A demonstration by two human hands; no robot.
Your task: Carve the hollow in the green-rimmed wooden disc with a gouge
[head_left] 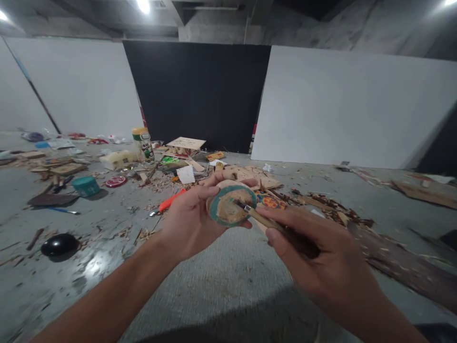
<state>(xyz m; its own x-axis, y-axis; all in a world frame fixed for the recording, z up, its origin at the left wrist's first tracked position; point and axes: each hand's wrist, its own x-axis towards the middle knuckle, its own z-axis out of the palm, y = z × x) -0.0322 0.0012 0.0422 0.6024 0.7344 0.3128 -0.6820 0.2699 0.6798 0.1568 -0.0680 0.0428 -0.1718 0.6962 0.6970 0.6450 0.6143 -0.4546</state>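
Note:
My left hand is closed around a round wooden disc with a teal painted ring and a rough, bare wood middle. The disc's face is tilted up toward me. In my right hand is a wood carving chisel with a wooden handle and a short metal tip. That tip meets the bare middle of the disc, pointing left. My right thumb and fingers wrap the handle. Behind my left hand lies an orange utility knife on the floor.
Wood shavings litter the grey floor. At left are a teal tub, a black dome-shaped object and a paintbrush. Farther back stands a yellow-lidded bottle. A long brown wooden piece lies at right. Black and white panels stand behind.

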